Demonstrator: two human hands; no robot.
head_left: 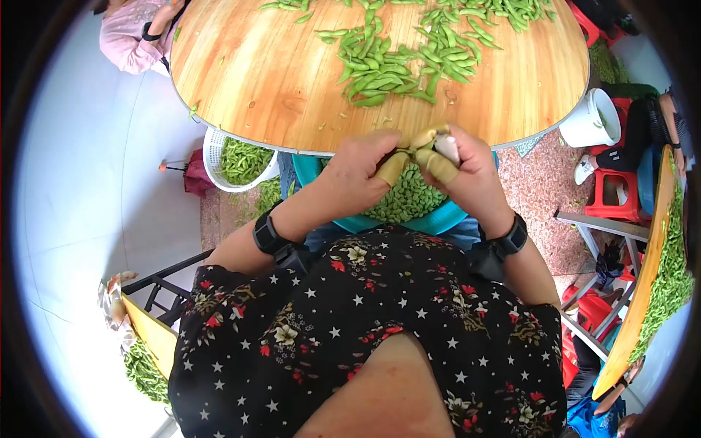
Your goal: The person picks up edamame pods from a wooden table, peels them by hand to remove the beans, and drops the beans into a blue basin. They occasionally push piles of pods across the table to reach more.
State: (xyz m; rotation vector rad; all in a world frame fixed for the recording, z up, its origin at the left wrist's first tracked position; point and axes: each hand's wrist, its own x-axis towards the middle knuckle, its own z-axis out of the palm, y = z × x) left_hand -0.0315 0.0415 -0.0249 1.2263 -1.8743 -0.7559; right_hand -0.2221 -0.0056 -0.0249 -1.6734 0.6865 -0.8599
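Note:
My left hand (359, 169) and my right hand (467, 169) meet just below the near edge of a round wooden table (255, 73). Both wear yellowish finger covers, and together they pinch a single pod (422, 140) between the fingertips. A pile of green pods (394, 62) lies spread over the far middle of the table. Under my hands, on my lap, sits a teal basin (438, 219) filled with pale green shelled beans (409, 198).
A white basket of green pods (237, 160) stands on the floor to the left. A white bucket (593, 118) stands at right by red stools (610, 197). Another person's pink sleeve (131, 36) is at the table's far left. A second table with pods (657, 277) is at right.

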